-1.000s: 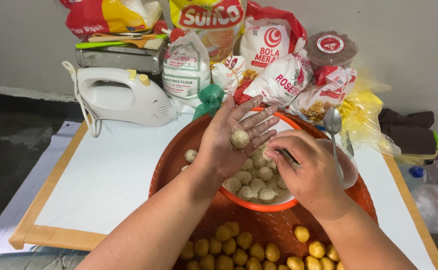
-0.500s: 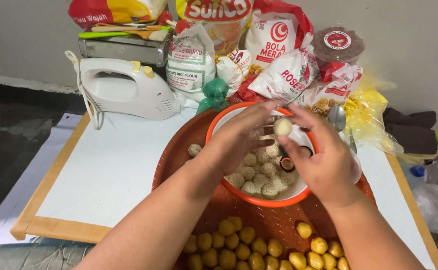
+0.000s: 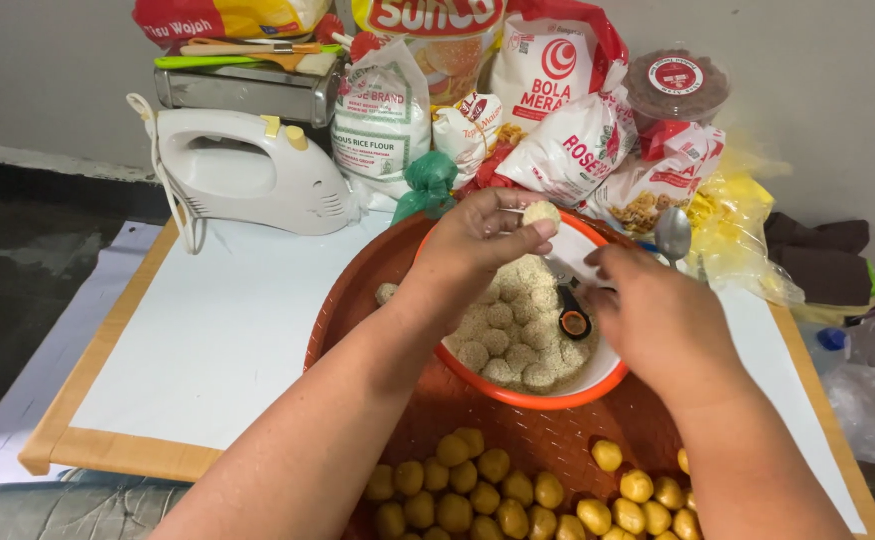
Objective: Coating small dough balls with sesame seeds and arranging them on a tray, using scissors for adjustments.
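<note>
My left hand [image 3: 478, 245] is raised over an orange-rimmed bowl [image 3: 548, 398] and pinches a sesame-coated dough ball [image 3: 542, 213] in its fingertips. My right hand [image 3: 653, 320] hovers palm down over the bowl's right side, fingers loosely curled, holding nothing I can see. Inside the bowl lie several coated balls [image 3: 508, 340] in loose sesame, plus a small black scoop [image 3: 573, 322]. The bowl stands in a large orange woven tray [image 3: 358, 320]. Several plain yellow dough balls [image 3: 478, 490] fill the tray's near part. One coated ball [image 3: 387, 293] rests on the tray, left of the bowl.
A white hand mixer [image 3: 248, 175] lies on the white board [image 3: 208, 340] at the left. Bags of flour and other packets [image 3: 558, 110] pile up against the wall behind the tray. A metal spoon [image 3: 673, 235] and yellow plastic bag [image 3: 733, 225] sit at the right.
My left hand turned from palm-up with the ball resting on it to pinching the ball in its fingertips over the bowl's far rim. My right hand lifted off the bowl's contents.
</note>
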